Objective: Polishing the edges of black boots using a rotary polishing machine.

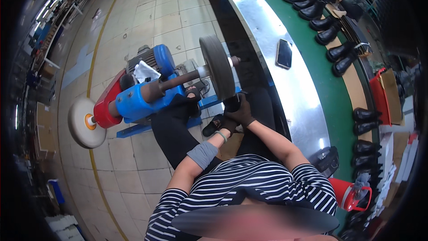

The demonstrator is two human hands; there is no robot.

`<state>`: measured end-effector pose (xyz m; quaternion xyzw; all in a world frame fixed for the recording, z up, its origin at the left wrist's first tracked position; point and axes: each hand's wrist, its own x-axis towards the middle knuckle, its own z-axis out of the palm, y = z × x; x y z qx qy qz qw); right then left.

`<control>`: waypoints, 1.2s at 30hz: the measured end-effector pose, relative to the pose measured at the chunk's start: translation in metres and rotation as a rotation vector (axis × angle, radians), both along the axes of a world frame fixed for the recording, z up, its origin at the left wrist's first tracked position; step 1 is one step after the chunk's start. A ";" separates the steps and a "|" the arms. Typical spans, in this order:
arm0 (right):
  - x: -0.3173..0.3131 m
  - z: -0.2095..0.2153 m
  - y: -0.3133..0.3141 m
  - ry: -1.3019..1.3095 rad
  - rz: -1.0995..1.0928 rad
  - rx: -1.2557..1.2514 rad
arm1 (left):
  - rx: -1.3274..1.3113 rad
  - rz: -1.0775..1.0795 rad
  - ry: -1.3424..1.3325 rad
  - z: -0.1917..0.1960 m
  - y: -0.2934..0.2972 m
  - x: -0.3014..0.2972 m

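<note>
Both my hands wear dark brown gloves and are close together between my knees, just below a dark buffing wheel (pixel 217 67). My right hand (pixel 243 112) is closed around a black shoe (pixel 232 103), which is mostly hidden by the gloves and the wheel. Lower and to the left, my left hand (pixel 230 124) is bent in at the shoe's near end, its fingers largely covered. The shoe's top edge meets the wheel's lower rim, or lies very near it. The wheel sits on the shaft of a blue and red polishing machine (pixel 138 100).
A pale second wheel (pixel 82 122) is at the machine's left end. To my right runs a metal bench (pixel 307 102) with a phone (pixel 284 54) on it. Beyond, black boots (pixel 341 56) line a green conveyor (pixel 312 69). Another person (pixel 352 2) works at far right. A red jug (pixel 350 194) stands nearby.
</note>
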<state>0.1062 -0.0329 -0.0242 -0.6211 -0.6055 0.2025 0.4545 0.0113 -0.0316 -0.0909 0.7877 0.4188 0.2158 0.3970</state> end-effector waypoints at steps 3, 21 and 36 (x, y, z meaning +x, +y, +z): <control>0.004 -0.002 0.003 0.043 -0.069 -0.075 | -0.066 -0.016 0.013 0.007 0.008 0.003; -0.029 0.006 0.016 0.181 -0.242 0.055 | -0.130 -0.170 -0.137 0.011 0.050 -0.028; -0.030 0.001 0.013 0.153 -0.303 0.031 | -0.072 -0.129 -0.250 -0.014 0.052 -0.028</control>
